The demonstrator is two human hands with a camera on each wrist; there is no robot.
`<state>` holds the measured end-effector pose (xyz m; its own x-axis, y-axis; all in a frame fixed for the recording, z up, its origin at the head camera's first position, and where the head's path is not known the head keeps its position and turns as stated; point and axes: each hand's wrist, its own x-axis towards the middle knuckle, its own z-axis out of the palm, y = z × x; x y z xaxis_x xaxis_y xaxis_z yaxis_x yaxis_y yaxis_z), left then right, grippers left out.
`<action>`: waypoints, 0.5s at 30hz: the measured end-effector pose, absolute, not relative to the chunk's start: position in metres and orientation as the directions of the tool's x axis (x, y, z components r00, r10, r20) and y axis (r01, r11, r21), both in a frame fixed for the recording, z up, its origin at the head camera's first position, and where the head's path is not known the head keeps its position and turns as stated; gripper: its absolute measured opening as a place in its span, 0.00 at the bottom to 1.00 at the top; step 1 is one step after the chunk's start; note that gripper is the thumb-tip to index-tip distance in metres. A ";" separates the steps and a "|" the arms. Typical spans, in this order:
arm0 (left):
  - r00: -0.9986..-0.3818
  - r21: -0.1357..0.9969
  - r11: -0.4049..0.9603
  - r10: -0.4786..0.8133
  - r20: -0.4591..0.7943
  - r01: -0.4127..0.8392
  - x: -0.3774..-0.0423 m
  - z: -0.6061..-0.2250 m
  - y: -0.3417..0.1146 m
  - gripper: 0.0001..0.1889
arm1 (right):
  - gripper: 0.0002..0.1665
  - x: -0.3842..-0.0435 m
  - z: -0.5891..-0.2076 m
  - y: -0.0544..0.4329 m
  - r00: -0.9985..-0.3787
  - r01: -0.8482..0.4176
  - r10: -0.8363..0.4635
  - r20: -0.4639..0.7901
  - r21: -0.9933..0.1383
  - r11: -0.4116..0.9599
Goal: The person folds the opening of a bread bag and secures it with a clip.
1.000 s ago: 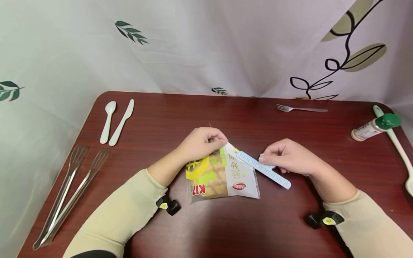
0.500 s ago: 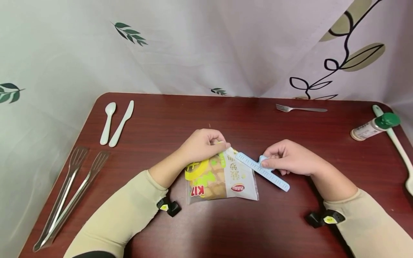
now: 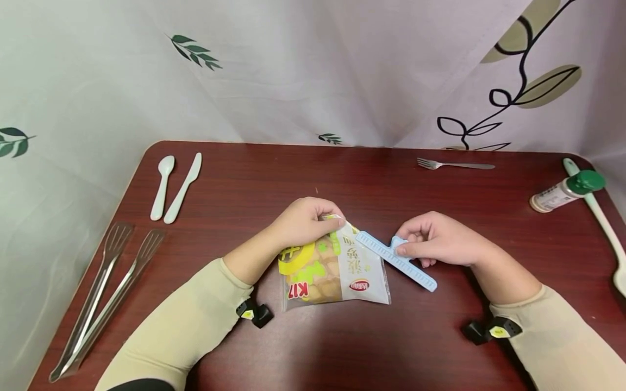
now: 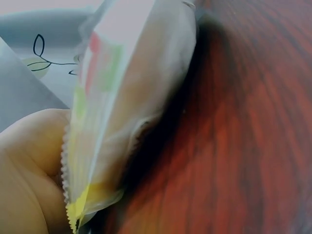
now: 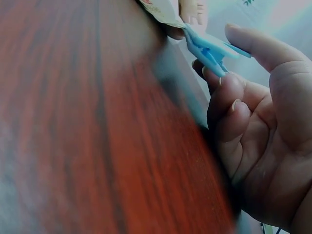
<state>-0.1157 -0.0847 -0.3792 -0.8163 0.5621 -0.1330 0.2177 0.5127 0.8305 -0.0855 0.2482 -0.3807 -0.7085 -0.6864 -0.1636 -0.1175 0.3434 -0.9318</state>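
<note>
A snack bag [image 3: 318, 274] with a clear printed front is near the middle of the table. My left hand [image 3: 305, 222] pinches its upper edge between thumb and fingers; the left wrist view shows the bag [image 4: 141, 83] tilted up, with its zigzag edge beside the hand. My right hand [image 3: 442, 239] pinches the grip tab of a light blue bag clip [image 3: 396, 260], whose long bar slants across the bag's right edge. In the right wrist view the clip [image 5: 209, 51] appears side-on between thumb and fingers, its end at the bag's corner.
Metal tongs [image 3: 105, 304] lie at the left, below a white spoon [image 3: 162, 187] and a white knife [image 3: 184, 187]. A fork [image 3: 455, 164] lies at the back. At the right, a green-capped bottle [image 3: 567, 191] rests across a long pale-handled utensil [image 3: 601, 222].
The bag and clip stay almost in place, with the clip's bar turning slightly. My right thumb and fingers have shifted a little on the clip's tab.
</note>
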 end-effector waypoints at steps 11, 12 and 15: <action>-0.817 0.832 0.503 0.565 -0.114 0.232 -0.116 -0.383 -0.084 0.07 | 0.06 -0.085 -0.382 0.249 -0.728 -0.135 -0.672 -0.132 -0.934 0.330; -0.818 0.832 0.503 0.565 -0.110 0.235 -0.116 -0.383 -0.085 0.07 | 0.06 -0.086 -0.382 0.249 -0.728 -0.140 -0.674 -0.126 -0.935 0.326; -0.819 0.835 0.499 0.563 -0.108 0.233 -0.116 -0.383 -0.085 0.07 | 0.07 -0.086 -0.382 0.248 -0.728 -0.151 -0.676 -0.115 -0.935 0.322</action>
<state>-0.1155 -0.0849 -0.3833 -0.8193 0.5631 -0.1082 0.2327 0.4990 0.8348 -0.0860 0.2485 -0.3817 -0.7277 -0.6762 -0.1152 -0.1511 0.3219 -0.9346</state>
